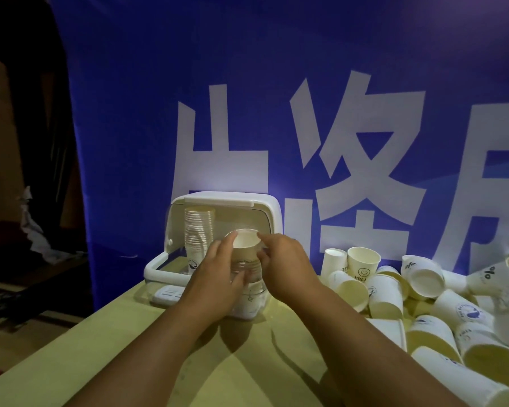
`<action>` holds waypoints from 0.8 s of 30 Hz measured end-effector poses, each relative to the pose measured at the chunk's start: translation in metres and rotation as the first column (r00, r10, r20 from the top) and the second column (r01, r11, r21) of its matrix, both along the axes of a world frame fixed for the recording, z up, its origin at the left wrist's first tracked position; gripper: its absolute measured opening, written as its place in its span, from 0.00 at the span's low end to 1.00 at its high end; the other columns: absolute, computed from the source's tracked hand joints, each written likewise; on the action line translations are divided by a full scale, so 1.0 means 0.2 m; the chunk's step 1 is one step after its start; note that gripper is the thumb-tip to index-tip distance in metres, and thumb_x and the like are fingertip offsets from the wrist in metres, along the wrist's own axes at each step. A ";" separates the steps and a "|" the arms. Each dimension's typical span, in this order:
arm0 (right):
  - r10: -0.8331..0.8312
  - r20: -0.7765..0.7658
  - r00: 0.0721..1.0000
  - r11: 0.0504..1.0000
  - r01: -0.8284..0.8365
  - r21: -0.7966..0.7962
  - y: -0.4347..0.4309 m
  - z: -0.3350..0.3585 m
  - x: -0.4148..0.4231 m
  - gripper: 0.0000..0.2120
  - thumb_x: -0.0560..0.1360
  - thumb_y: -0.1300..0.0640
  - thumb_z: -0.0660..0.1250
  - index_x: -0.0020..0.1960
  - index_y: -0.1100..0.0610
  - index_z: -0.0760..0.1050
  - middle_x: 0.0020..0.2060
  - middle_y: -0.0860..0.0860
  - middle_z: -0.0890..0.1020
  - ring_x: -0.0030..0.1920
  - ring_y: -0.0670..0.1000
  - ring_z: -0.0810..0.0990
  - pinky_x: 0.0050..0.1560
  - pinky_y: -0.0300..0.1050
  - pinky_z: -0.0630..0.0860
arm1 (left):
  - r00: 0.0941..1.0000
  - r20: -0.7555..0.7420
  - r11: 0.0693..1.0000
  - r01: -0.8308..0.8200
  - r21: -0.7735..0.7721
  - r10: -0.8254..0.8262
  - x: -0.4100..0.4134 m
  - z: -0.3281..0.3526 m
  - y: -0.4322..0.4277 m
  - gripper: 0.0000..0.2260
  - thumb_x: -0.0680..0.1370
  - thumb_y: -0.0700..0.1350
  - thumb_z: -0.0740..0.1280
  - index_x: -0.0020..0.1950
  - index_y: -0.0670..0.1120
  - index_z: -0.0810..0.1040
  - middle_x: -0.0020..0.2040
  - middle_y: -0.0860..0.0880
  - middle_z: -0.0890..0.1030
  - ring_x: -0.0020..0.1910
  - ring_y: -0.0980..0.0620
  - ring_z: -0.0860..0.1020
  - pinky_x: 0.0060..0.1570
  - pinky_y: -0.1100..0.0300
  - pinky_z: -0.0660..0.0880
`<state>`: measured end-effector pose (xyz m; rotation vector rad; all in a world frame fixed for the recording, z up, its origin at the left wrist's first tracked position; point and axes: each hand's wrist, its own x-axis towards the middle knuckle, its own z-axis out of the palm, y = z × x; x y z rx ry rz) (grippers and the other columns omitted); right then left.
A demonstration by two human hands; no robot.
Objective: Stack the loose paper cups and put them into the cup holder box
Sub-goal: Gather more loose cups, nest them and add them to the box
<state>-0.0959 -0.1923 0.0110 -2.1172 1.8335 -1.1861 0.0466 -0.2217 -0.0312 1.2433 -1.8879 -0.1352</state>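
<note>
A: How many stacks?
B: Two. Inner stack [199, 230] in the one cup holder box [218, 198]; held stack [245, 242] at centre, left hand [218, 280] and right hand [287, 268] fingers curled round it.
A: Writing?
B: "HEL" on a smiley cup [363, 267], right.

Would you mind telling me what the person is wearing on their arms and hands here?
Nothing is worn that shows: the left hand and right hand have no gloves, and no ring, watch or bracelet is visible. The left forearm and right forearm are bare to the frame's edge, with no sleeves in view.
</note>
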 end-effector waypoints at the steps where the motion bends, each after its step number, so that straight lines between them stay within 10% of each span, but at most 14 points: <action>1: -0.005 -0.086 0.996 0.999 0.009 0.046 -0.01 -0.02 0.00 0.20 0.78 0.58 0.69 0.69 0.49 0.73 0.62 0.50 0.79 0.58 0.51 0.79 0.62 0.46 0.74 | 1.000 0.003 1.000 -0.028 -0.009 0.028 0.00 0.00 0.00 0.33 0.80 0.52 0.69 0.79 0.60 0.54 0.77 0.56 0.60 0.72 0.51 0.68 0.64 0.55 0.73; 10: 0.102 -0.369 0.924 0.973 -0.015 0.231 -0.01 -0.08 -0.03 0.38 0.74 0.62 0.72 0.78 0.51 0.58 0.71 0.52 0.69 0.68 0.56 0.72 0.68 0.52 0.70 | 0.991 0.125 0.999 -0.042 -0.016 0.044 -0.02 -0.02 -0.01 0.20 0.84 0.53 0.60 0.77 0.54 0.66 0.73 0.55 0.69 0.69 0.55 0.68 0.67 0.55 0.70; 15: 0.003 -0.150 0.989 0.968 0.035 0.247 0.06 0.08 -0.15 0.21 0.78 0.62 0.67 0.70 0.53 0.71 0.63 0.52 0.78 0.59 0.55 0.78 0.59 0.46 0.76 | 0.959 0.237 0.977 -0.113 -0.179 0.154 -0.05 0.00 0.06 0.22 0.81 0.56 0.64 0.74 0.55 0.67 0.72 0.54 0.69 0.70 0.51 0.67 0.69 0.51 0.67; 19: -0.138 -0.422 0.896 0.892 0.297 0.340 0.11 0.18 -0.35 0.16 0.78 0.59 0.67 0.65 0.60 0.75 0.50 0.52 0.77 0.49 0.52 0.77 0.52 0.43 0.74 | 0.971 0.236 0.940 0.061 -0.335 0.021 -0.19 0.02 0.14 0.14 0.77 0.49 0.65 0.63 0.52 0.76 0.60 0.53 0.76 0.58 0.52 0.73 0.59 0.53 0.74; 24: -0.200 -0.426 0.882 0.788 0.404 0.465 0.19 0.20 -0.52 0.17 0.80 0.62 0.64 0.68 0.63 0.70 0.58 0.57 0.77 0.58 0.54 0.78 0.62 0.44 0.74 | 0.958 0.257 0.988 0.103 0.117 -0.130 -0.49 0.01 0.14 0.26 0.79 0.46 0.72 0.74 0.55 0.67 0.71 0.54 0.70 0.67 0.49 0.73 0.68 0.51 0.72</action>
